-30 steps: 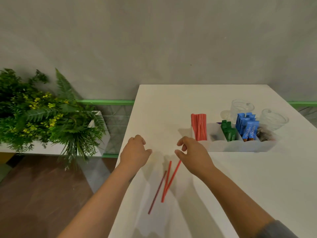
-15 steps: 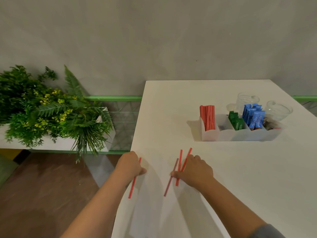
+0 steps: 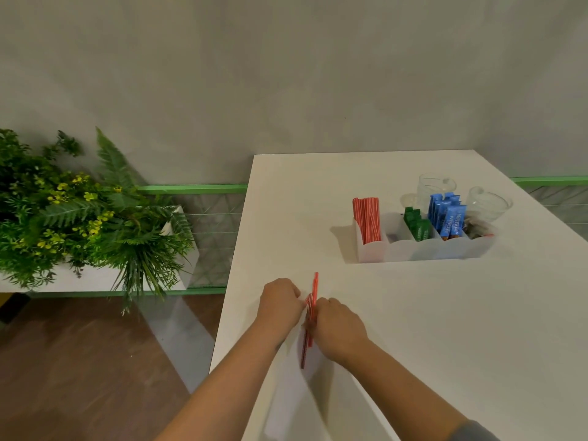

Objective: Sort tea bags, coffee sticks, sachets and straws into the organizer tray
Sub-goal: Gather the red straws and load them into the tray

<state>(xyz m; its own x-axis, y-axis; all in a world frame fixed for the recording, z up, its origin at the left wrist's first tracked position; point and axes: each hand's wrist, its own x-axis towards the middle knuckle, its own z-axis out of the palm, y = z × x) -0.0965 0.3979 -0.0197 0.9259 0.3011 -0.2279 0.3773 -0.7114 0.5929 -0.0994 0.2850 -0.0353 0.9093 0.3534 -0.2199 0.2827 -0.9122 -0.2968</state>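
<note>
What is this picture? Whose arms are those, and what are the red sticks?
The camera sits on a person's head and looks down, so you see their own two bare arms reaching out. There is no robot here. The left hand and the right hand are pressed together around a few thin red straws, gathering them into one bundle on the white table. Farther back stands a frosted white plastic organizer tray with compartments. Its left compartment holds more red straws, then come green packets and blue coffee sticks. Two clear glass cups stand behind it. A leafy green plant is off to the left, beside the table.
</note>
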